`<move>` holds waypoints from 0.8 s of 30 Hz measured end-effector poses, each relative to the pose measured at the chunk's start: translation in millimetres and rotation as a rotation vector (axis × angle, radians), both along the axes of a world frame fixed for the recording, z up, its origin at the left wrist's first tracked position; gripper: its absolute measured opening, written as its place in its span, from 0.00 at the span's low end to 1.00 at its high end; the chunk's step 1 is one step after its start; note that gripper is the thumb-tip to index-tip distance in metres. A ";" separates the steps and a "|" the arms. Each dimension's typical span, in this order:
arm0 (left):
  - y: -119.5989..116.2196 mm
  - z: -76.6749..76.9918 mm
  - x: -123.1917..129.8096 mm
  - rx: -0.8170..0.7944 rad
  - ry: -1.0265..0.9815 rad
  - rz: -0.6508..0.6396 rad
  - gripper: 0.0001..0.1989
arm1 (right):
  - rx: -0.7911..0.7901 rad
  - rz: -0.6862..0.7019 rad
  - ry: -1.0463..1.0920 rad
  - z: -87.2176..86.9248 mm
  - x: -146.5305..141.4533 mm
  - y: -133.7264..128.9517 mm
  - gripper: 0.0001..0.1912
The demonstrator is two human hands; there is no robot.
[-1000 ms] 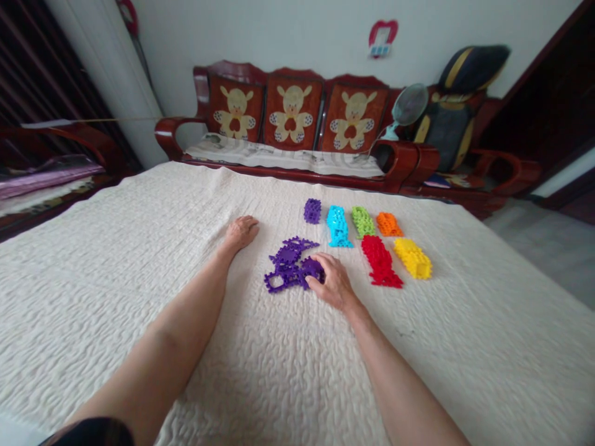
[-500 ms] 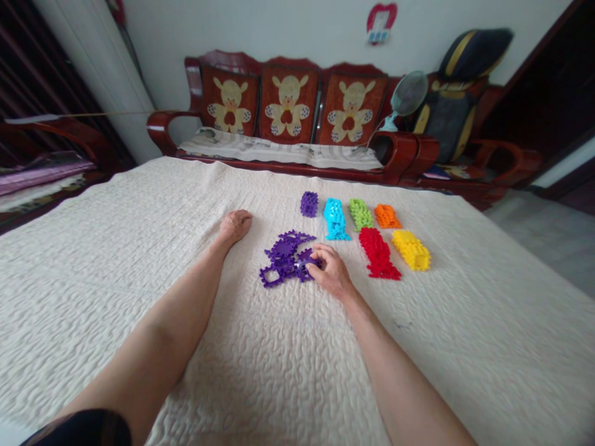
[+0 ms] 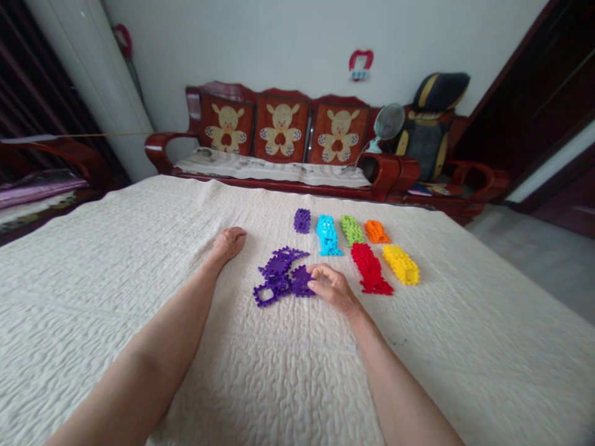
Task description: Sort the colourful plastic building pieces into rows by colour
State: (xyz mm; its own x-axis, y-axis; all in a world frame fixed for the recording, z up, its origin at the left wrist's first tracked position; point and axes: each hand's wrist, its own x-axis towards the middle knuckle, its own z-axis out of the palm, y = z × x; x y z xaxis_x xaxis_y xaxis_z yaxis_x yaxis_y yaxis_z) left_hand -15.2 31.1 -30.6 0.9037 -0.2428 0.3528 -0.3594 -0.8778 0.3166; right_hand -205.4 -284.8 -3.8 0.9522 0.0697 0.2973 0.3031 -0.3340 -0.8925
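Note:
My right hand pinches a purple notched square building tile between thumb and fingers, at the right side of a loose pile of purple tiles. One tile in that pile is an open square frame. To the left of the pile, my left hand rests on the quilted cover with its fingers curled in; nothing shows in it, though its underside is hidden.
Beyond my right hand lie stacks of tiles: purple, light blue, green, orange, red and yellow. A pale quilted cover lies beneath everything. Behind stands a wooden sofa with bear cushions.
The tile in my right hand has tilted so its flat purple face shows, and it sits apart from the open frame. My view has tipped upward; my left hand stays on the cover.

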 end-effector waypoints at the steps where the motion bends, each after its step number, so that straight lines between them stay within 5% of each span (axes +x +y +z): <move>1: 0.1 -0.4 0.4 -0.002 -0.002 0.001 0.19 | 0.007 0.012 0.031 0.1 -0.4 -1.1 0.07; 7: -1.5 0.1 -1.0 -0.020 -0.013 0.002 0.18 | -0.087 -0.025 0.071 1.4 -3.9 -1.9 0.14; 12: -3.5 0.4 -1.8 -0.014 -0.016 0.016 0.17 | -0.257 0.044 0.013 25.8 4.0 -4.3 0.11; 17: -4.9 -0.2 0.0 -0.027 -0.014 0.047 0.16 | -0.270 -0.077 -0.059 40.6 62.1 -8.2 0.11; 21: -4.8 -0.6 0.7 -0.038 -0.005 0.054 0.16 | -0.440 -0.282 -0.155 33.8 122.7 -8.3 0.10; 24: -4.4 -1.0 1.2 -0.029 -0.010 0.045 0.16 | -0.560 -0.310 -0.218 28.3 152.5 -8.4 0.10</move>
State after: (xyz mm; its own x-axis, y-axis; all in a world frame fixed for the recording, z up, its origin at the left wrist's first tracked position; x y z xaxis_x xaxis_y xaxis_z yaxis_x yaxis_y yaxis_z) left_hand -14.0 26.7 -31.5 0.9097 -0.1909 0.3687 -0.3228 -0.8837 0.3389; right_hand -52.9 -293.2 24.5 0.8755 0.0025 0.4833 0.2723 -0.8287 -0.4890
